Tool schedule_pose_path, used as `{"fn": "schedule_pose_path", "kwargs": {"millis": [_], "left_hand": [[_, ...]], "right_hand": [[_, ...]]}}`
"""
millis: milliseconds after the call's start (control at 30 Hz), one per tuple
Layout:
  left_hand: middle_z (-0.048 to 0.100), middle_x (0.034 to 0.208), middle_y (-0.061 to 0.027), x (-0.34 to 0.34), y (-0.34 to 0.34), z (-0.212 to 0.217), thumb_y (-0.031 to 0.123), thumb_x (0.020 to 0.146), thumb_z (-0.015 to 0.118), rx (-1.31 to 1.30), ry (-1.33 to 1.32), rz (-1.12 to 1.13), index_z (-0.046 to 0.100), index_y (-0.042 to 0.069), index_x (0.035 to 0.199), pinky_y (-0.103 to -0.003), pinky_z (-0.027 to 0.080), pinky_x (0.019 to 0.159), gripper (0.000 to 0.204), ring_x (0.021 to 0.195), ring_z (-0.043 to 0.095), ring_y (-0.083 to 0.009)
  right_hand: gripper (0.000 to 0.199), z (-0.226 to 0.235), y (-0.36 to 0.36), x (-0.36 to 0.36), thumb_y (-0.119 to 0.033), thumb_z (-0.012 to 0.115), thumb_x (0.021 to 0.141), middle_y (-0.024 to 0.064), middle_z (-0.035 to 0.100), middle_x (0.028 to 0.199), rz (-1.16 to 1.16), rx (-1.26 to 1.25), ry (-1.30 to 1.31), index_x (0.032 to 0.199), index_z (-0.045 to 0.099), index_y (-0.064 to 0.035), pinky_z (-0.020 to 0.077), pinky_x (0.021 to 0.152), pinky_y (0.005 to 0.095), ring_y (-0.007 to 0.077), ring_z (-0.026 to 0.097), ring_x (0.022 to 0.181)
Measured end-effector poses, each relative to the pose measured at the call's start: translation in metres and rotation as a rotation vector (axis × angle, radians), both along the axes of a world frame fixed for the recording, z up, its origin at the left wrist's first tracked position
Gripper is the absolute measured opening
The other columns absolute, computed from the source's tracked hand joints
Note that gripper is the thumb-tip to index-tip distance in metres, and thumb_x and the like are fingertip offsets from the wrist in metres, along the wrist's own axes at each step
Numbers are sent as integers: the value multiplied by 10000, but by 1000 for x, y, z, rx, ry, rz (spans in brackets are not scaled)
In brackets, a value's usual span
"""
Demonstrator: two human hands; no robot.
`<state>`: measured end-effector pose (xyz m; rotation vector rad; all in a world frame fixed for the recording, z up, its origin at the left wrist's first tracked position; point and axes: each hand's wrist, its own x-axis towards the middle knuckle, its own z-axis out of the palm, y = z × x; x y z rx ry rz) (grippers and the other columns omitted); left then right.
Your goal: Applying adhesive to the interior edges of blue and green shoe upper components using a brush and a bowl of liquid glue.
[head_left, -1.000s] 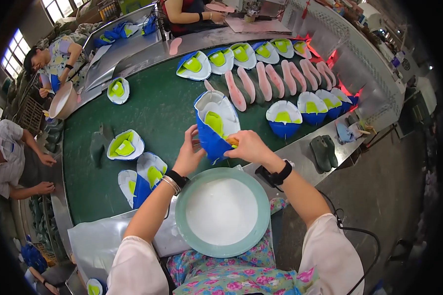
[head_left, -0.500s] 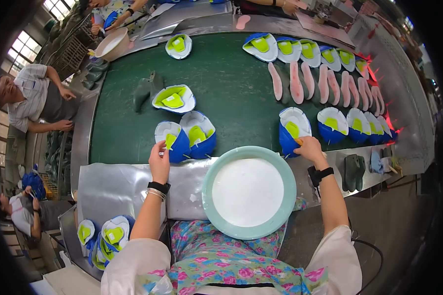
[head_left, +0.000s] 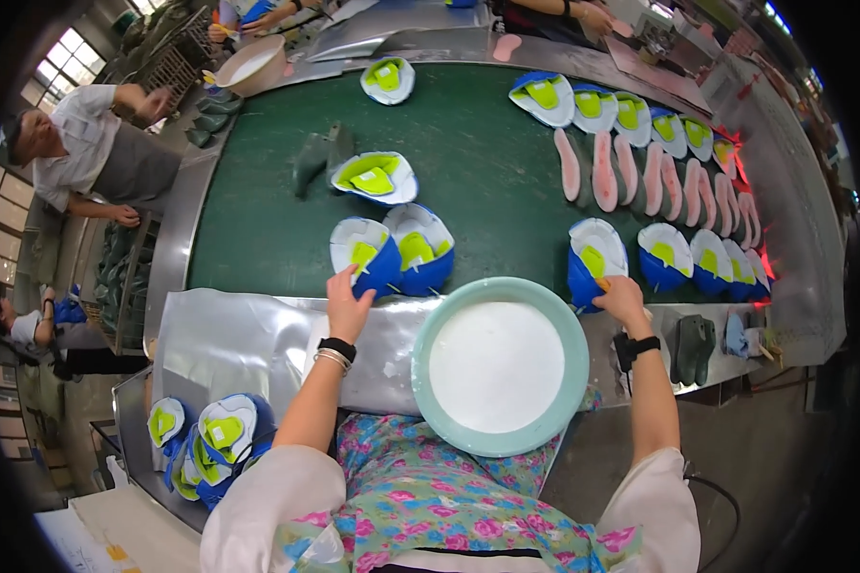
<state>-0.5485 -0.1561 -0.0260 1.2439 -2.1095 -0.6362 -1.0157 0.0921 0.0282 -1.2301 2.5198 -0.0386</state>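
My left hand [head_left: 348,310] is at the near left edge of a blue shoe upper [head_left: 380,268] with white lining and a yellow-green patch inside, fingers and thumb on its rim. Another such upper [head_left: 421,250] stands against it on the right. My right hand [head_left: 623,300] is closed around a small tool with an orange handle [head_left: 603,285]; its working end is hidden. It is held at the near side of a separate blue upper [head_left: 597,262]. Between my arms stands a pale green basin [head_left: 424,382] of white liquid.
The green belt [head_left: 258,220] carries more uppers, dark boot-shaped forms [head_left: 323,158] and a row of pink insoles [head_left: 605,172]. Uppers pile on the metal shelf [head_left: 225,320] at left. A dark form [head_left: 693,350] lies at right. One person [head_left: 110,153] stands left; others work across.
The view has shifted, so the belt and its contents appear farther right. Both hands stay by the same uppers. The person at left has raised a hand.
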Motion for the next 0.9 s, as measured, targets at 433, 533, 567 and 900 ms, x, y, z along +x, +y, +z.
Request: {"fn": "schedule_pose_path", "kwargs": {"millis": [433,533,567,900], "left_hand": [[644,985,-174,4,-25,-10,168,717,745,272,-86,-79,608,84,1050,-424,483,843,370,949,607,-367],[657,946,-167,1,-32,4,155,725,714,237,-86,-43,625,67,1005,-447,487,797,306,925,611,-368],[654,935,-183,-2,-34,11,153,726,714,196,-77,-20,627,44,1004,-455,483,780,311,901,610,-373],[622,1015,-188,-82,-43,25,109,789,712,-108,-139,-388,598,4,1065,-408,476,808,316,942,602,-352]], "right_hand": [[278,-21,-1,4,-230,784,580,166,665,807,49,-127,88,808,705,-91,517,719,456,366,646,804],[231,-24,0,6,-312,704,732,148,640,778,157,-24,214,870,704,-126,498,667,468,338,639,777],[251,-23,4,6,-319,702,736,155,640,781,183,-15,231,848,698,-95,496,662,477,351,635,767],[216,28,34,32,-184,705,664,168,684,862,-48,-106,91,855,715,-83,522,753,437,344,655,839]]}}
